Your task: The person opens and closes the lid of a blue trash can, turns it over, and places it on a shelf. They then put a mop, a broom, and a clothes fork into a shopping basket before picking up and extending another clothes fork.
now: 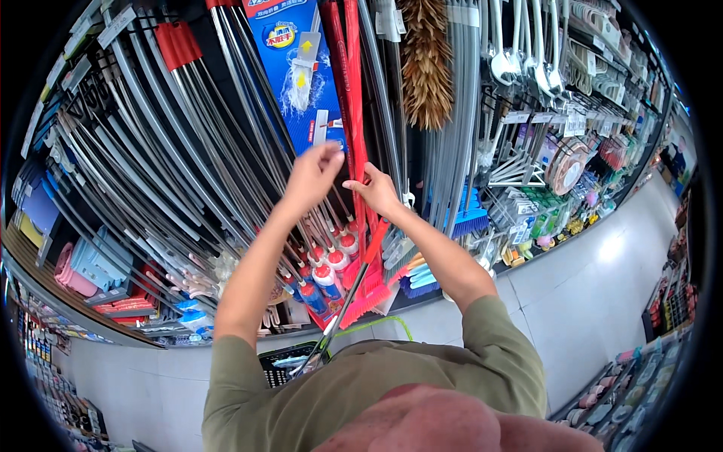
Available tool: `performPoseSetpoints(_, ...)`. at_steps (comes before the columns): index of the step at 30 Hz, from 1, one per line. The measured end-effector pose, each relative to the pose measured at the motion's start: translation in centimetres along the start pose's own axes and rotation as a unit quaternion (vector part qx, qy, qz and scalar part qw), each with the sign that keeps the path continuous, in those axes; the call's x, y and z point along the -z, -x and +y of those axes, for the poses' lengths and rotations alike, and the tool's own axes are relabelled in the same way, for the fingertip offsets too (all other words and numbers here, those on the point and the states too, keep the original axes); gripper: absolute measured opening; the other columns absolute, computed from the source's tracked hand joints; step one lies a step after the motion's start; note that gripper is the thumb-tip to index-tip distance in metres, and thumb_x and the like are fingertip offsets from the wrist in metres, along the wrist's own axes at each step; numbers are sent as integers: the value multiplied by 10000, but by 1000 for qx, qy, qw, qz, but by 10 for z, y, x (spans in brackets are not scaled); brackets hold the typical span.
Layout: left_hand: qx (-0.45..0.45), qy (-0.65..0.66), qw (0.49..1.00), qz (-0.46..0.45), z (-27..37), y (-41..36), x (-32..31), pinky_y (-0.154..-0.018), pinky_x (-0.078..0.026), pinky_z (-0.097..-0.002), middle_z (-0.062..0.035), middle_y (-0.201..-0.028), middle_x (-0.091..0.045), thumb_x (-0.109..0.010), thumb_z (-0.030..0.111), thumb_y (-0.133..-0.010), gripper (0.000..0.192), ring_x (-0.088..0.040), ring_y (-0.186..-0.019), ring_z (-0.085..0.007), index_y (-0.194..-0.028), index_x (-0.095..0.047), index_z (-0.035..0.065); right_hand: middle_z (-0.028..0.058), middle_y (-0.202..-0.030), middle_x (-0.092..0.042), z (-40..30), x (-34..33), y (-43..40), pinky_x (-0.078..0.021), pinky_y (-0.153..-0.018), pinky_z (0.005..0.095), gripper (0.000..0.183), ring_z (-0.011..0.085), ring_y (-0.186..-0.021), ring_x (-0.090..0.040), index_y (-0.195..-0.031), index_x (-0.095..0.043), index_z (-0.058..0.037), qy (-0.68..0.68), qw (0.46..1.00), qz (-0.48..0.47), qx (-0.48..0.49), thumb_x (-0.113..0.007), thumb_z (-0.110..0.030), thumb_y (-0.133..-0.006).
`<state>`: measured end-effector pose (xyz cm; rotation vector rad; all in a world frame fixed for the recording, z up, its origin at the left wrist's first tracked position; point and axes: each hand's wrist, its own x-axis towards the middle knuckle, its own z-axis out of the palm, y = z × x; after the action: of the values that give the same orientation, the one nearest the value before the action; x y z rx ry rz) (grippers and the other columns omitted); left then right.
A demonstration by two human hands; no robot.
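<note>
My left hand [314,175] is raised with its fingers partly curled, just left of some red broom handles [354,85]; nothing shows in it. Close by on the right, my right hand [374,189] has its thumb and fingertips around or against a red handle; whether it grips is hard to tell. Red and pink broom heads [367,294] hang below the hands. A black pole with a red grip [377,240] slants down from under my right wrist to a black basket with a green handle [282,361] near my body.
Mop poles [186,101] crowd the rack at left. A brown feather duster [427,68], grey poles and blue brushes [471,214] hang at right, past them white ladles [502,65]. Red-capped bottle-like mop parts [325,277] stand low. Grey tiled floor [542,294] runs along the shelf.
</note>
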<state>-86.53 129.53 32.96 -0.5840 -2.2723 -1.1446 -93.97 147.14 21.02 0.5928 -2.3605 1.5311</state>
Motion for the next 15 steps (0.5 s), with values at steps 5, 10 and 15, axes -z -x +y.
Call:
performPoseSetpoints(5,-169,-140,974,54,49,-94,13,-974,-532,-406,-234,-1396,-587,-712,296,-969,652,-629,-1209,-357,-1516,-453,53,190,-751,-635,-15,10,18,-492,-675,438,530,345,-686,-632,-985,-578,-12,-43,999,5,1,-842,-450,-844)
performPoseSetpoints(10,-127,-48,991,18,74,-128,0,-884,-604,-424,-241,-1477,-531,-737,276,-958,852,-683,-1154,-338,-1642,-250,132,173,-798,-656,-21,19,26,-508,-699,398,496,268,-709,-620,-1088,-589,-5,-26,999,-27,-10,-832,-381,-875)
performPoseSetpoints(15,-101,15,994,41,67,-128,-8,-845,-612,-349,-247,-1404,-569,-743,104,-935,899,-732,-995,-214,-1654,-205,110,231,-821,-654,-18,22,26,-507,-727,451,530,408,-770,-652,-1069,-553,4,-22,997,-68,3,-807,-424,-888)
